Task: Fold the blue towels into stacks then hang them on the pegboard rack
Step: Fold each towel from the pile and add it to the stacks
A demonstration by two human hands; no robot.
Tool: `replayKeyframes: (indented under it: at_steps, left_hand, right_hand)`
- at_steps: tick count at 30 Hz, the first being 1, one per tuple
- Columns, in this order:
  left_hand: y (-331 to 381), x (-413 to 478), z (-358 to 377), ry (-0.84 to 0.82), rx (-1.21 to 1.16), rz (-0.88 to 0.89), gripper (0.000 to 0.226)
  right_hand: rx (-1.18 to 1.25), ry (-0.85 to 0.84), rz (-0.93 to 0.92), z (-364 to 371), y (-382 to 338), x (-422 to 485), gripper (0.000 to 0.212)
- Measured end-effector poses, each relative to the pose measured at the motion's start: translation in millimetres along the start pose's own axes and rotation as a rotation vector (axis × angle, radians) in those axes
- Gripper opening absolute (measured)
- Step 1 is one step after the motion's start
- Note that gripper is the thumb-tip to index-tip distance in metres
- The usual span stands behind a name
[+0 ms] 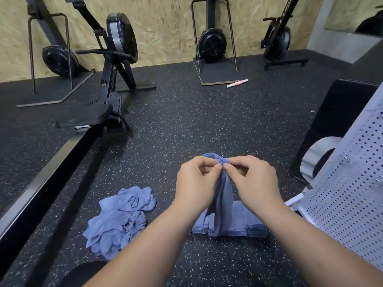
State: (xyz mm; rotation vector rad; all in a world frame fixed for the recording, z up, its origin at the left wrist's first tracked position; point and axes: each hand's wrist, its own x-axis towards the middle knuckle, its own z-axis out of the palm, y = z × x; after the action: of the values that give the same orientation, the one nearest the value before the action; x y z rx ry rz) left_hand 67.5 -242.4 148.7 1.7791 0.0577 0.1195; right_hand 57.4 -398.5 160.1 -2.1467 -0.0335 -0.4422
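Left hand (196,183) | right hand (252,181) — pinching towel (224,195) top edge | pegboard rack (352,193) near right

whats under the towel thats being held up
Beneath the held towel, pinched at its top by the left hand and right hand, folded blue towels lie on the floor. The hanging cloth covers their middle, so that part is hidden.
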Motion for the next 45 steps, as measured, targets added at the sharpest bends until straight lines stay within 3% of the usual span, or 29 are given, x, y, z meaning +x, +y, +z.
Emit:
replayKeyframes:
  at_steps: [12, 16, 18, 21, 25, 29, 33, 39, 45]
  left_hand:
    - [4.4, -10.9, 6.0, -0.026, -0.09, -0.053, 0.017]
    - [10.6, -6.2, -1.4, -0.1, -0.126, -0.067, 0.019]
    - [7.8, 1.2, -10.3, -0.075, 0.103, 0.014, 0.014]
    - [0.5, 9.0, -23.8, -0.042, 0.58, 0.1, 0.024]
    - [-6.9, 12.3, -29.3, -0.099, 0.9, 0.119, 0.016]
    - [-3.0, 21.6, -38.4, 0.023, 1.066, 0.278, 0.012]
    - [4.6, 29.2, -46.2, 0.106, 1.022, 0.484, 0.012]
    - [10.2, 29.9, -55.2, -0.02, 0.771, 0.318, 0.004]
    - [15.2, 30.1, -64.8, 0.002, 0.671, 0.336, 0.016]
  right_hand:
    - [-0.113, -0.074, -0.091, 4.8, -3.3, -13.2, 0.018]
    - [-0.153, -0.036, -0.113, -4.2, 3.3, -3.7, 0.008]
    - [-0.167, -0.047, -0.112, -8.8, 8.1, 4.3, 0.007]
    - [-0.153, -0.058, -0.08, -15.9, 14.6, 12.8, 0.009]
    - [-0.133, -0.064, -0.08, -24.7, 17.4, 17.9, 0.012]
    - [-0.244, -0.105, -0.06, -32.8, 30.2, 24.5, 0.014]
    - [-0.355, -0.174, -0.003, -36.1, 41.4, 25.9, 0.014]
    - [-0.344, -0.144, -0.007, -41.1, 44.6, 29.2, 0.014]
    - [-0.326, -0.185, -0.017, -47.8, 38.6, 31.8, 0.009]
